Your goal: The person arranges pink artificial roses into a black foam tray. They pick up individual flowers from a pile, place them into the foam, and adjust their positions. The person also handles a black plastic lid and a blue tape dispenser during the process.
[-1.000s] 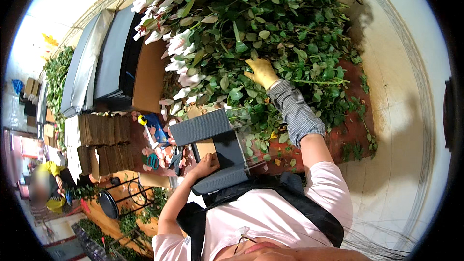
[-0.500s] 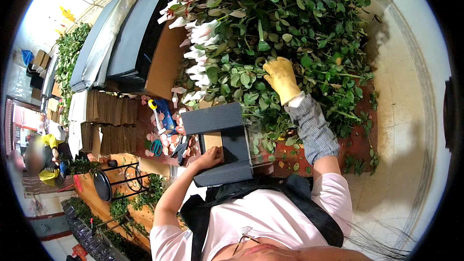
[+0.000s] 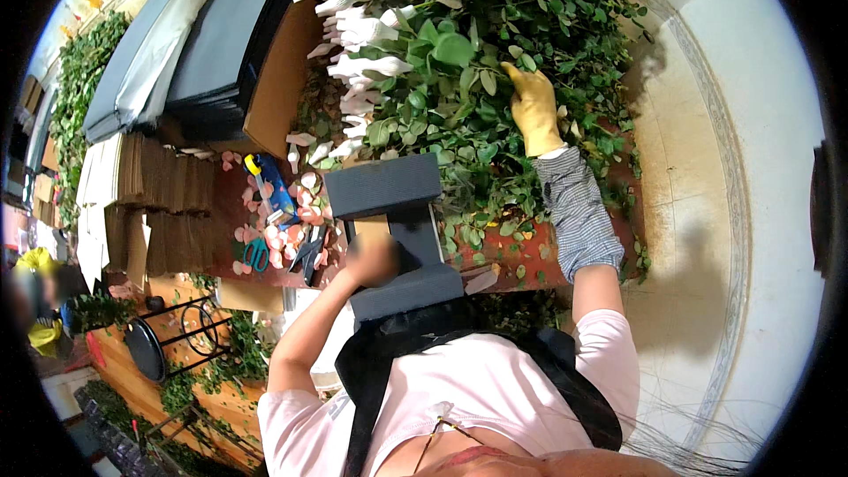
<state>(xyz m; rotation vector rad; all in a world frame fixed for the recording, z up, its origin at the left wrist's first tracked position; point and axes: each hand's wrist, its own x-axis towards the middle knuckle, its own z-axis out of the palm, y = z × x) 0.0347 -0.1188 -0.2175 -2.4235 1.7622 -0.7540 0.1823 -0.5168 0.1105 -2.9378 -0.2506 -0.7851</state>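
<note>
My right hand [image 3: 535, 110], in a yellow glove, is closed at the leafy part of a rose stem [image 3: 490, 78]. The stem's white-sleeved bud [image 3: 375, 66] points left, and its large leaves stand above the pile. Behind it lies a thick heap of roses [image 3: 565, 9] with green leaves, their buds in white sleeves at the left. My bare left hand [image 3: 374, 258] rests over a brown cardboard piece [image 3: 371, 226] within a dark ribbed wrapping stand [image 3: 384, 185]; blur hides its fingers.
Left of the stand lie teal-handled scissors [image 3: 255, 254], a black tool [image 3: 309, 253], a blue packet [image 3: 276, 194] and scattered pink petals. Farther left are stacked brown cardboard sheets [image 3: 163, 181] and dark sheets [image 3: 225, 35]. A black stool [image 3: 146, 349] stands on the floor; a person in yellow works beyond.
My right hand has drawn back from deep in the leaves, a rose stem rising with it. My left hand stays at the stand. The whole view has shifted a little.
</note>
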